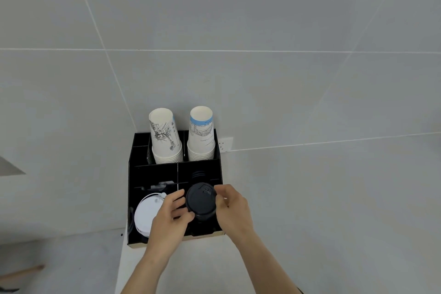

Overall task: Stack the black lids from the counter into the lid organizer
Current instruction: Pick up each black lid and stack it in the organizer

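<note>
Both hands hold one stack of black lids (201, 201) between them. Left hand (170, 218) presses its fingers on the left edge of the stack, and right hand (232, 207) grips the right edge with bent fingers. The stack sits tilted over the front right compartment of the black lid organizer (152, 174). Under the left hand lie white lids (146, 215). Beyond the hands stand two stacks of paper cups (164, 138).
</note>
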{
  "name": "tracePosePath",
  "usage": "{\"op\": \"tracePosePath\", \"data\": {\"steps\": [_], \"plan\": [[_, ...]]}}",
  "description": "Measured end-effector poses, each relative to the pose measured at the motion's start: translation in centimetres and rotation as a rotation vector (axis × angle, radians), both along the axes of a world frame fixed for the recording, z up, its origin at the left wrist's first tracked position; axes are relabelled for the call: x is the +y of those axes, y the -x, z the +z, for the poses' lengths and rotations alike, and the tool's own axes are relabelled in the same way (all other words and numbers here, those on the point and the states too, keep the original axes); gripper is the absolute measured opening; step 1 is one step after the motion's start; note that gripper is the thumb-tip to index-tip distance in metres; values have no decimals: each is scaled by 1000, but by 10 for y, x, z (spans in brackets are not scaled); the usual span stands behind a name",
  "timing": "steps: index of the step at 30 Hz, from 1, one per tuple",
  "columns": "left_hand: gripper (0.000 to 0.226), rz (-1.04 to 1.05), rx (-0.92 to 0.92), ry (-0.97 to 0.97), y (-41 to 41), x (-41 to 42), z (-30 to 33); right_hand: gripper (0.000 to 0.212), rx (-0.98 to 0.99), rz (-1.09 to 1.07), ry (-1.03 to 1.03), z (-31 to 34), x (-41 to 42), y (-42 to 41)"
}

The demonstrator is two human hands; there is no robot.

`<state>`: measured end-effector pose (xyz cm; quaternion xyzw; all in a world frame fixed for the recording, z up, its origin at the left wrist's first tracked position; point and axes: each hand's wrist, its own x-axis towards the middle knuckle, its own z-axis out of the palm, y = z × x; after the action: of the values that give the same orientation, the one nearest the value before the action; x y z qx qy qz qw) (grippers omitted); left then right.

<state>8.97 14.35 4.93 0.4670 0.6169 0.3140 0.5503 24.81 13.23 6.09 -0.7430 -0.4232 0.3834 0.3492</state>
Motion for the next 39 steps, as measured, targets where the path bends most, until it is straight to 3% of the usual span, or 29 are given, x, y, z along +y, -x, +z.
{"op": "tracePosePath", "data": {"steps": [22,34,39], "plan": [[64,-98,29,40,2,5,-21,32,-30,48,40,-12,3,0],[58,-23,39,-51,11,-12,-7,30,-12,-71,-67,-4,-20,-25],[54,-101,74,-94,-2,-37,-6,28,-64,-155,-35,-17,-57,-46]]}}
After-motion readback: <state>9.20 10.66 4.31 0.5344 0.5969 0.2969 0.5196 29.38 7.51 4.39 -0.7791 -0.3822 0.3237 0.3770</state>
